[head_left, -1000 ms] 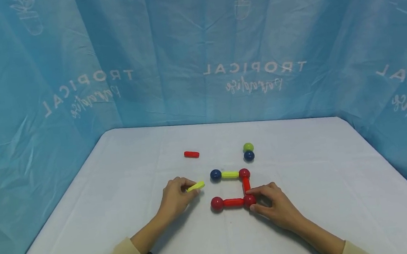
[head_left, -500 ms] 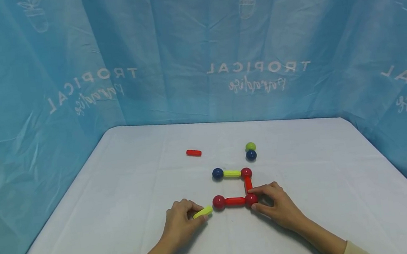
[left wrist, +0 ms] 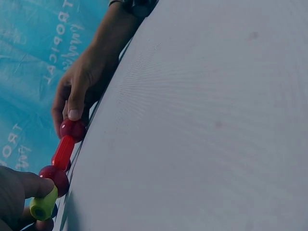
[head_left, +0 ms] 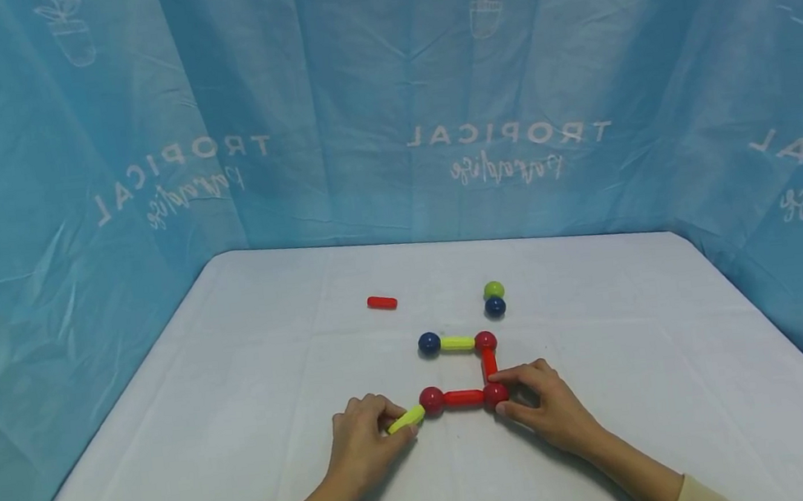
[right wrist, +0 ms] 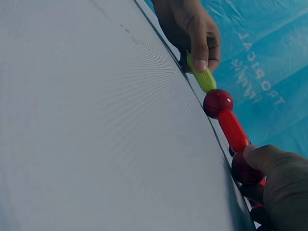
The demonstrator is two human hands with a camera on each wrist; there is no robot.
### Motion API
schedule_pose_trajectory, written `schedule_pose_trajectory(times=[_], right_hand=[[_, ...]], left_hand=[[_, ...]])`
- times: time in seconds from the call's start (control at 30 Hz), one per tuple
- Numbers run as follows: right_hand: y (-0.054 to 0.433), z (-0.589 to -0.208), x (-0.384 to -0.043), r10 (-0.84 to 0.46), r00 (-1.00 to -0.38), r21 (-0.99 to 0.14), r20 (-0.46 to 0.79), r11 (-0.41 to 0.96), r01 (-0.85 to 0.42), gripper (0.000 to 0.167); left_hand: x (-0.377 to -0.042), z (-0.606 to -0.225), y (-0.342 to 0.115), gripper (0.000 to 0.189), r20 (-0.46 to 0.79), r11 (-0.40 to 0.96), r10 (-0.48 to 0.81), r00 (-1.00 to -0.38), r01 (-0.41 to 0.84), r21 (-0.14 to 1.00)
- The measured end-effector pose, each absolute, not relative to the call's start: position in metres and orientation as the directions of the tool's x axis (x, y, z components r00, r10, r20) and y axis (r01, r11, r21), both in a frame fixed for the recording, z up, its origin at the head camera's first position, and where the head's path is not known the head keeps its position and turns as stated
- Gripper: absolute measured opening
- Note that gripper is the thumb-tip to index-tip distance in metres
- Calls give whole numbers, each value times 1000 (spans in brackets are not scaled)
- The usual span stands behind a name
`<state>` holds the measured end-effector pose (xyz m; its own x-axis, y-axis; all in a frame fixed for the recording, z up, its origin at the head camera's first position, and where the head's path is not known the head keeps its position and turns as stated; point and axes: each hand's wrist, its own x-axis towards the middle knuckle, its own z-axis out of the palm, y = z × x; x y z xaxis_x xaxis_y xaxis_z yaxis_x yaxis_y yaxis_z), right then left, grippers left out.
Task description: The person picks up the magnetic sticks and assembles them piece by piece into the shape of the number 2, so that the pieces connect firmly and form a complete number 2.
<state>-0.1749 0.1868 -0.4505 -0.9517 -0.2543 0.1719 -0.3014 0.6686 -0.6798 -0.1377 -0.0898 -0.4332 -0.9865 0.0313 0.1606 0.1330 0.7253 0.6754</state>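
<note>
Between thumb and fingers, my left hand [head_left: 366, 443] pinches a yellow-green rod [head_left: 406, 419]. The rod's far end meets the left red ball [head_left: 431, 400] in the head view; the right wrist view shows the same rod [right wrist: 204, 78] right at that ball. A red rod [head_left: 464, 398] joins this ball to a second red ball [head_left: 496, 394], which my right hand [head_left: 549, 409] grips at the corner. From there another red rod [head_left: 489, 364] runs back to a third red ball [head_left: 485, 342]. A yellow-green rod [head_left: 457, 343] links that one to a dark blue ball [head_left: 429, 343].
Farther back on the white-covered table [head_left: 290, 313] lies a loose red rod [head_left: 382, 303]. A green ball [head_left: 494, 290] and a dark blue ball [head_left: 495, 307] sit close together behind the joined pieces. A blue printed curtain [head_left: 355, 107] hangs around the table's back and sides.
My left hand has brought the yellow-green rod toward me and to the right, up to the left red ball. My right hand has kept its grip on the corner ball.
</note>
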Motion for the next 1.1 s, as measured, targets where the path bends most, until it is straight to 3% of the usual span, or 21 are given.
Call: schedule_pose_trajectory(times=[0.3, 0.53, 0.77, 1.1], right_hand=[[188, -452, -176, -254, -951, -682, 176, 666, -303, 43], [188, -452, -175, -252, -953, -680, 165, 671, -295, 42], [188, -452, -175, -254, -952, -677, 169, 673, -299, 42], [189, -452, -175, -260, -949, -677, 178, 667, -310, 42]], left_hand=[[-140, -434, -90, 20, 165, 735, 64, -984, 159, 659], [-144, -430, -101, 34, 71, 690, 232, -970, 216, 691], [-149, -423, -121, 47, -65, 634, 418, -906, 240, 735], [-153, -421, -130, 44, -83, 590, 468, -880, 240, 771]])
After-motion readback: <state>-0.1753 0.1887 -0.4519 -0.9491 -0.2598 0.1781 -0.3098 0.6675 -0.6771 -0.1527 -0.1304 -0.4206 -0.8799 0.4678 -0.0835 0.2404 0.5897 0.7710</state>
